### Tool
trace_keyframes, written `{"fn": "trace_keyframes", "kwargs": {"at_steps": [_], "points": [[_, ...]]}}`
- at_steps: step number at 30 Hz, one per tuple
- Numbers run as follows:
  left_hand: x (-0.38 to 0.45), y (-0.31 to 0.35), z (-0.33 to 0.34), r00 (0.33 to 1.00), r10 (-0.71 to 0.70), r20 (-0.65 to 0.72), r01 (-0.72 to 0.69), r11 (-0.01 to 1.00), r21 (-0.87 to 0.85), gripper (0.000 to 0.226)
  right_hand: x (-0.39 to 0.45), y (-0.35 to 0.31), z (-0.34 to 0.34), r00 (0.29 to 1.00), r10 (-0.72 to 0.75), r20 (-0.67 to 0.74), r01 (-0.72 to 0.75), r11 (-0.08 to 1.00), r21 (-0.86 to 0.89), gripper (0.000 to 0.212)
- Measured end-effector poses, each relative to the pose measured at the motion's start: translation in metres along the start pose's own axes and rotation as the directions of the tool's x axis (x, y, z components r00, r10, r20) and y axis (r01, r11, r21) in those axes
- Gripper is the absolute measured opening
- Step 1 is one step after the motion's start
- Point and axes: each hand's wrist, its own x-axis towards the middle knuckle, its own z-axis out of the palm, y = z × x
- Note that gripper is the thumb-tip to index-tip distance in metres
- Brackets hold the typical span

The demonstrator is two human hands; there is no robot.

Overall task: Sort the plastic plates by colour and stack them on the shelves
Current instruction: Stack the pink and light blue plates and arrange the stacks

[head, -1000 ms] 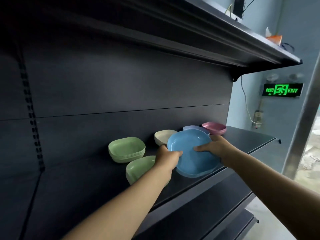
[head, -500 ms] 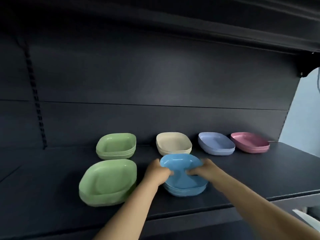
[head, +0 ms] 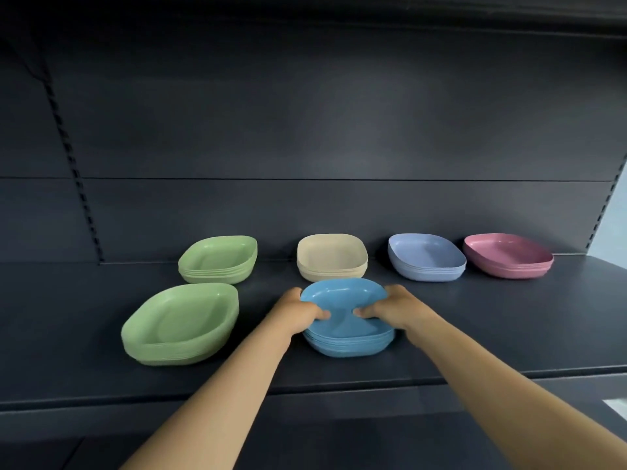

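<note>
Dark shelving fills the frame: a slotted back panel (head: 305,137) across the upper half and a flat dark shelf (head: 475,327) running across the lower middle. Along the back of the shelf, from left to right of the frame, sit four stacks of plastic plates: a small green stack (head: 219,259), a cream stack (head: 331,257), a pale lavender-blue stack (head: 426,257) and a pink stack (head: 508,255), each apart from its neighbours. In front of the small green stack, at lower left of centre, lies a larger green stack (head: 181,323).

At centre frame, just in front of the cream stack, a bright blue stack (head: 349,337) rests on the shelf. Both arms reach in from the bottom edge. The left hand (head: 297,312) grips the stack's left rim and the right hand (head: 390,308) grips its right rim, fingers (head: 363,313) of each curled over the top plate's edge and pointing inward toward each other, nearly meeting above the plate's middle.
</note>
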Motion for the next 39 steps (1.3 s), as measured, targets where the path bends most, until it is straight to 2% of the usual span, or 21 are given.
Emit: {"fn": "trace_keyframes", "kwargs": {"at_steps": [6, 10, 13, 15, 18, 20, 23, 27, 31, 39], "points": [[-0.004, 0.008, -0.004, 0.998, -0.046, 0.037, 0.044, 0.998, 0.047, 0.051, 0.001, -0.001, -0.003, 1.0, 0.007, 0.021, -0.007, 1.0, -0.025, 0.015], [-0.01, 0.032, -0.022, 0.992, -0.1, 0.081, 0.092, 0.991, 0.093, 0.053, -0.005, -0.013, -0.014, 0.998, -0.059, 0.035, 0.064, 0.98, -0.191, 0.018], [-0.019, 0.057, -0.05, 0.997, 0.052, 0.057, -0.064, 0.972, 0.225, 0.045, -0.012, -0.032, -0.023, 0.984, -0.181, 0.004, 0.168, 0.902, -0.398, 0.021], [-0.031, 0.069, -0.073, 0.982, 0.169, 0.085, -0.189, 0.889, 0.416, 0.046, -0.019, -0.05, -0.023, 0.968, -0.25, 0.012, 0.22, 0.827, -0.517, 0.019], [-0.049, 0.072, -0.109, 0.957, 0.252, 0.141, -0.28, 0.683, 0.675, 0.048, -0.03, -0.079, -0.006, 0.959, -0.27, 0.085, 0.245, 0.644, -0.725, 0.054], [-0.06, 0.066, -0.133, 0.942, 0.292, 0.163, -0.303, 0.542, 0.784, 0.05, -0.041, -0.102, 0.016, 0.941, -0.322, 0.107, 0.261, 0.482, -0.837, 0.061], [-0.078, 0.047, -0.178, 0.934, 0.32, 0.158, -0.297, 0.451, 0.842, 0.055, -0.061, -0.139, 0.056, 0.906, -0.394, 0.152, 0.321, 0.407, -0.855, 0.059], [-0.1, 0.006, -0.251, 0.943, 0.309, 0.122, -0.247, 0.407, 0.879, 0.055, -0.088, -0.185, 0.124, 0.888, -0.409, 0.21, 0.38, 0.395, -0.837, 0.064], [-0.121, -0.051, -0.325, 0.961, 0.271, 0.062, -0.172, 0.403, 0.899, 0.057, -0.119, -0.226, 0.201, 0.882, -0.419, 0.215, 0.404, 0.44, -0.802, 0.071], [-0.169, -0.163, -0.486, 0.963, 0.264, -0.045, -0.08, 0.443, 0.893, 0.057, -0.175, -0.311, 0.364, 0.854, -0.419, 0.308, 0.491, 0.457, -0.741, 0.076]]}}
